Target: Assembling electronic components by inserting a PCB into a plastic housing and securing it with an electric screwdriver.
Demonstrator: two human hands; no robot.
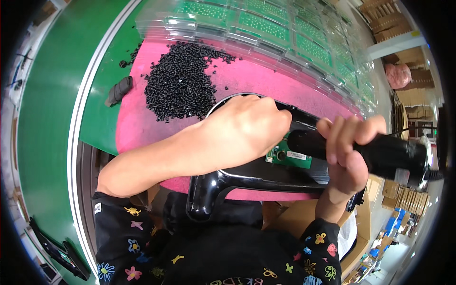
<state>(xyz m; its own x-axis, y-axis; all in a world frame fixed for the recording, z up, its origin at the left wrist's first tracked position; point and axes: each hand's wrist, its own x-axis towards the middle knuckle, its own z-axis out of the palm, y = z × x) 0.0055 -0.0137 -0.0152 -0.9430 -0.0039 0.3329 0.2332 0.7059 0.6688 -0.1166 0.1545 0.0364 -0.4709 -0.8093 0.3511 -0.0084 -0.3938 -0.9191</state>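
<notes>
My right hand point(349, 147) is wrapped round a black electric screwdriver point(396, 159), which lies nearly level with its front end pointing left. Under that end is a green circuit board point(297, 159) with a white label, set inside a glossy black plastic housing point(256, 183). My left hand point(251, 121) is closed over the housing, knuckles up, close to the screwdriver's front end. Its fingertips are turned away, so whatever they pinch is hidden. The housing rests on a pink mat point(285, 80), and its rounded handle-like end point(200, 202) juts toward me.
A heap of small black screws point(180, 85) covers the mat's left part. Beside it lies a crumpled dark cloth point(120, 90) on the green table point(102, 121). Clear plastic compartment boxes point(266, 40) line the back. An open cardboard box point(363, 223) stands below, at right.
</notes>
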